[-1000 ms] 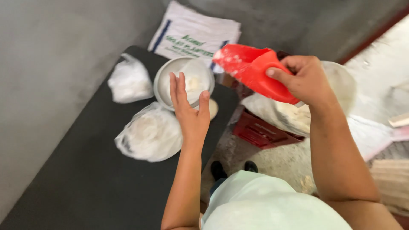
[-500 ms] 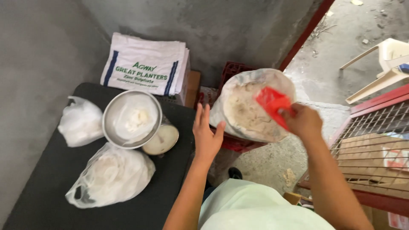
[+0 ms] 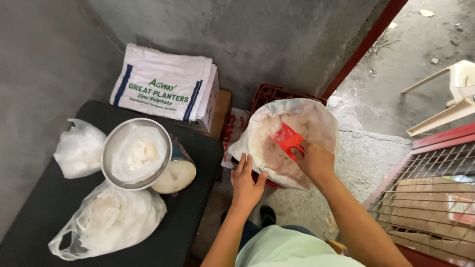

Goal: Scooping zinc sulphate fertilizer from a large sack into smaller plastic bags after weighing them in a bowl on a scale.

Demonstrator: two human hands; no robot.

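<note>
Right hand (image 3: 315, 160) is clenched around the handle of the red plastic scoop (image 3: 286, 139), and the scoop's long axis runs from that fist up and to the left, blade end pointing into the middle of the big open white sack of pale powder (image 3: 267, 148). The scoop is bright red, flat-faced with a squared front edge; its handle is buried in the fist, so the grip end cannot be made out. Left hand (image 3: 246, 184) is open, fingers spread and straight, palm laid against the sack's near rim, grasping nothing.

The sack sits on a dark red plastic crate (image 3: 272, 93), only the crate's far corner showing behind the sack. The sack's rolled-down mouth gapes upward, inside dusted whitish-brown.

Left of the sack, a black tabletop (image 3: 198, 148) carries a round metal bowl lined with thin white plastic (image 3: 137, 153), white lumps inside. The bowl rests on a tin can (image 3: 175, 174), mostly hidden. Two knotted clear plastic bags of white powder lie beside the bowl: one (image 3: 79, 148) further left, one (image 3: 106, 220) nearer the person. Behind the bowl, folded white woven sacks (image 3: 166, 86) are stacked against the grey wall.
</note>
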